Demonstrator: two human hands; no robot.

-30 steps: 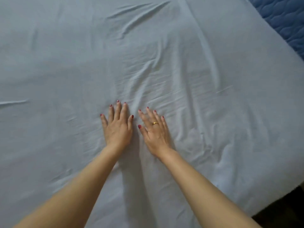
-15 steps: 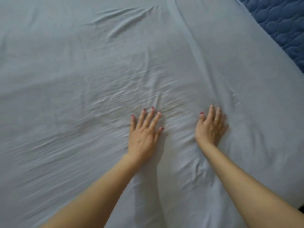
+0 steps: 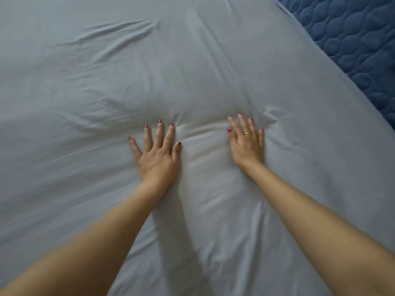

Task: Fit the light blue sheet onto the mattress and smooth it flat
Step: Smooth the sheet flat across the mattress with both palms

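Both my hands lie flat on the light blue sheet [image 3: 192, 71], palms down, fingers straight and spread, gripping nothing. My left hand [image 3: 157, 155] presses near the middle of the view, and my right hand [image 3: 248, 144] presses a little farther off and to the right of it, with a pale band of cloth between the two. The sheet covers nearly all of what I can see of the bed; at the far right its edge runs diagonally, and beyond it shows the dark blue quilted mattress cover [image 3: 352, 39], still bare there.

I judge I am in the smoothing step: the sheet is laid over the top, and I am flattening it by hand. It is not flat yet. A small pucker [image 3: 271, 113] sits just beyond my right fingertips, a long fold [image 3: 119, 32] lies across the far left, and soft ripples run to the left of my left hand. The frame is somewhat blurred, so the finer creases may be more or fewer than I make out.

Next, I think, calls for sweeping both palms outward and away with even pressure, pushing the slack toward the edges, then drawing the right-hand edge over the uncovered quilting, if the sheet is meant to reach that far.
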